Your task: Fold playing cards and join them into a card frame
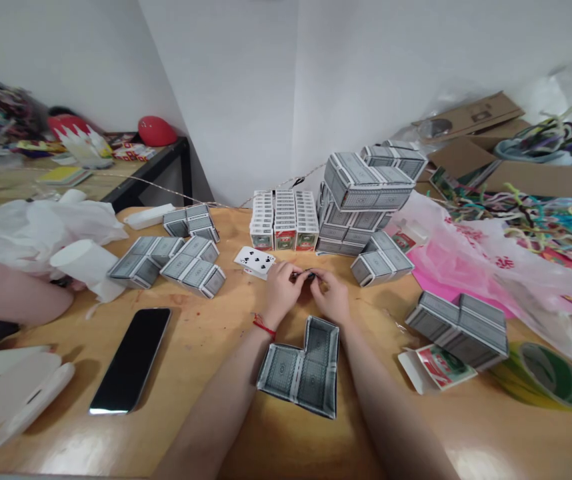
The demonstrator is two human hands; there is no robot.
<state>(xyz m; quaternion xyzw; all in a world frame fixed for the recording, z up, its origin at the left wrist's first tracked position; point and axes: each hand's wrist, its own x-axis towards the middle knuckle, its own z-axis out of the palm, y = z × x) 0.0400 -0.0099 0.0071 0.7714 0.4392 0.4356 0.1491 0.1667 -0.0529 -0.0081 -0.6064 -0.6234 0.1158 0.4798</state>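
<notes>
My left hand [280, 288] and my right hand [331, 295] meet over the middle of the wooden table [206, 373], fingers pinched together on a small dark thing [309, 275] that I cannot make out. A red string circles my left wrist. Just behind my left hand lies a face-up spade playing card [255, 260]. Between my forearms, near me, rests an L-shaped block made of folded cards [302, 367].
A black phone [131, 360] lies at the left. Folded-card blocks [169, 263] sit left of centre, a tall stack [361, 200] behind, another block [461, 328] at right. Rows of card boxes [284, 220] stand at the back. Tape roll [549, 377], plastic bags and clutter fill the right.
</notes>
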